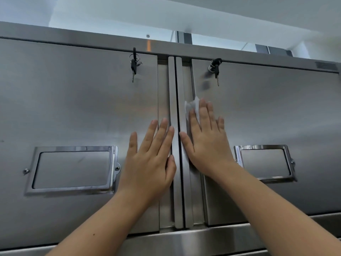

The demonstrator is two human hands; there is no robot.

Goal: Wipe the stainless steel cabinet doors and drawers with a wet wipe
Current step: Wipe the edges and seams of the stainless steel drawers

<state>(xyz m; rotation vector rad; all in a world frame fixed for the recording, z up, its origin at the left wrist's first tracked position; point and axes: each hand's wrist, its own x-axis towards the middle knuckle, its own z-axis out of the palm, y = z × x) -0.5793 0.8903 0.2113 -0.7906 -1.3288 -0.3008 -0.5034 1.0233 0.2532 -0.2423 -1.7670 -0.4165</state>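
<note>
Two stainless steel cabinet doors fill the view, the left door [77, 111] and the right door [267, 111], meeting at vertical handle strips [178, 89] in the middle. My right hand [206, 141] lies flat with straight fingers on the right door's inner edge, pressing a white wet wipe [192, 107] against the steel; the wipe shows above and between the fingers. Flat against the left door beside the handle strip is my left hand [153, 156], with nothing in it.
A key [134, 65] hangs from the left door's lock and another key [215, 70] from the right door's lock. Each door carries a chromed label frame, one at the left [72, 169] and one at the right [265, 161]. A steel ledge [184, 239] runs below.
</note>
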